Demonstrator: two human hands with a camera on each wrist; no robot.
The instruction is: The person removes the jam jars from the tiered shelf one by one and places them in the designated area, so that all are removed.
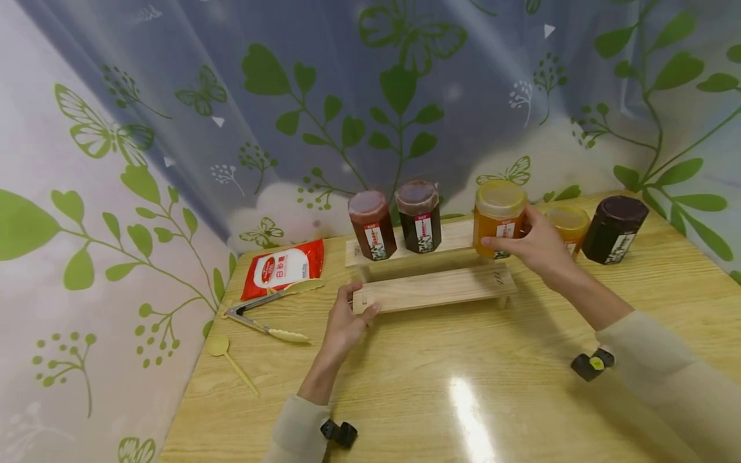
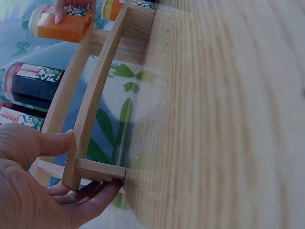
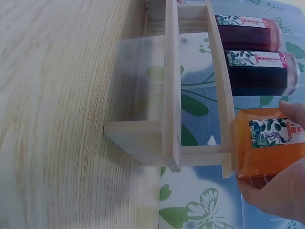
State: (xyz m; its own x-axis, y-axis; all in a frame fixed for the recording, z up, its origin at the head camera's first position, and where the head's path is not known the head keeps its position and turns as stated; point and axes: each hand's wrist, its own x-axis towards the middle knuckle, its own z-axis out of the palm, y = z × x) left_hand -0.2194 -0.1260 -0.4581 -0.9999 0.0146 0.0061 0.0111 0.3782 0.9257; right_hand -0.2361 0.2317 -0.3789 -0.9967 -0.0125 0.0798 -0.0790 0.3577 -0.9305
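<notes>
Fingers (image 1: 502, 242) grip orange-filled jar (image 1: 499, 217) on rack (image 1: 431, 287).

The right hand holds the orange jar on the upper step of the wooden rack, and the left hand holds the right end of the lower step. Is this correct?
Not quite. The left hand holds the left end of the lower step, as the head view shows. The rest stands: the right hand holds the orange jar on the upper step of the wooden rack.
</notes>
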